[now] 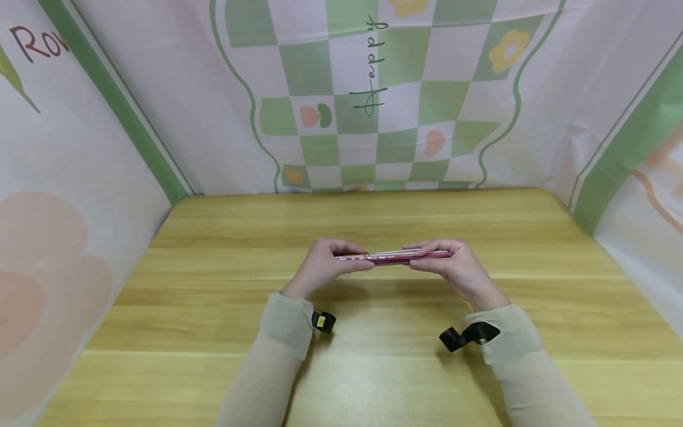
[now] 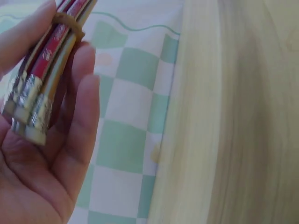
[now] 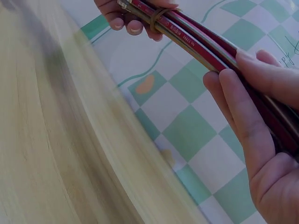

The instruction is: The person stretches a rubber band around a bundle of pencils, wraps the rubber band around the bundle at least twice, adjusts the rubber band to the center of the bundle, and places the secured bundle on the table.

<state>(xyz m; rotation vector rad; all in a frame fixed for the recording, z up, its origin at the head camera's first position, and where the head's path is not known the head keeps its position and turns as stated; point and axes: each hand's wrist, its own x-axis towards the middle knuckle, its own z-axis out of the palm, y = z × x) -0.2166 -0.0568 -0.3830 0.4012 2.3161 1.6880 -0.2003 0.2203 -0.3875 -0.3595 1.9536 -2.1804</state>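
Between the two hands, a bundle of pencils (image 1: 393, 258) is held level above the table, some red and some of other colours. A brown rubber band (image 3: 159, 17) is wound round the bundle towards its eraser end. My left hand (image 1: 328, 264) grips that end, thumb and fingers on either side near the band; the metal ferrules and pale erasers (image 2: 33, 133) point at its palm. Farther along, my right hand (image 1: 453, 267) holds the other end between thumb and fingers, and the pencil tips are hidden in it.
The wooden table (image 1: 373, 379) spreads under both hands. At its far edge hangs a green and white checked cloth (image 1: 357, 112) with printed flowers and lettering. Black wrist cameras (image 1: 324, 322) sit at both cuffs, just above the tabletop.
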